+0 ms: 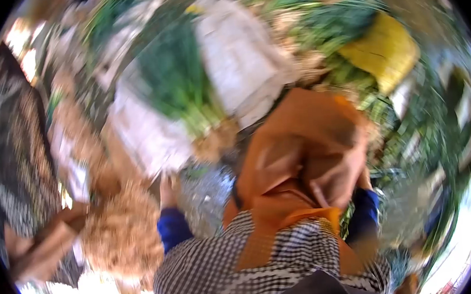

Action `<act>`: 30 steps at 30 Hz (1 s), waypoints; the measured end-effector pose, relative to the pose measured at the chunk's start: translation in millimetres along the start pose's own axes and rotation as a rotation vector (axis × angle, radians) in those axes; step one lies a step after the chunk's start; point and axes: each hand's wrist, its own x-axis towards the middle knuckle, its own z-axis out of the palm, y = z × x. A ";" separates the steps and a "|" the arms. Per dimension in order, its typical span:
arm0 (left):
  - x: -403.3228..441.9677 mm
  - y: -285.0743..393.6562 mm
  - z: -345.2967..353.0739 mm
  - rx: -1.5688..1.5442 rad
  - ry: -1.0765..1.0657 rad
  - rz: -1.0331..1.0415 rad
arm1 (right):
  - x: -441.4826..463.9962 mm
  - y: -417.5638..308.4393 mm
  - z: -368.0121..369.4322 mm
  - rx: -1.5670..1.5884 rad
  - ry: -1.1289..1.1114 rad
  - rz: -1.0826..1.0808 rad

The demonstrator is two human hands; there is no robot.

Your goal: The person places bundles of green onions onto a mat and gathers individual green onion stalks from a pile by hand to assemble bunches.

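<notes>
My left hand [167, 192], at the end of a blue sleeve, reaches the near corner of an opened white sack [148, 129]. Motion smears its fingers, so I cannot see whether they grip the sack. On the sack lies a bundle of spring onions [177, 77], green tops away from me and pale roots [215, 140] towards me. My right hand [365, 180] is at the right edge of a large orange cloth or apron [307, 141] spread over my front. Its fingers are hidden behind the cloth, and what they touch does not show.
More green bundles [325, 21] lie at the back right beside a yellow sack [385, 49]. Loose greens [428, 132] cover the right side. At left are a brown heap [123, 233] and a dark draped cloth [17, 147]. Wet ground [209, 196] shows near my left hand.
</notes>
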 end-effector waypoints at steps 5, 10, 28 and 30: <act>-40.8 -76.5 -49.5 2.119 -0.177 -0.775 | 56.0 -34.5 -20.7 0.032 0.322 -0.129; 68.4 -80.8 61.1 2.144 -0.473 -0.138 | 24.2 46.3 24.1 -0.364 0.157 -0.229; 166.5 -170.0 498.5 1.596 -0.657 0.176 | 14.4 177.9 -14.0 0.335 0.373 0.851; 146.0 -193.0 524.2 1.497 -0.694 0.158 | 30.0 178.0 -15.2 0.432 0.382 0.727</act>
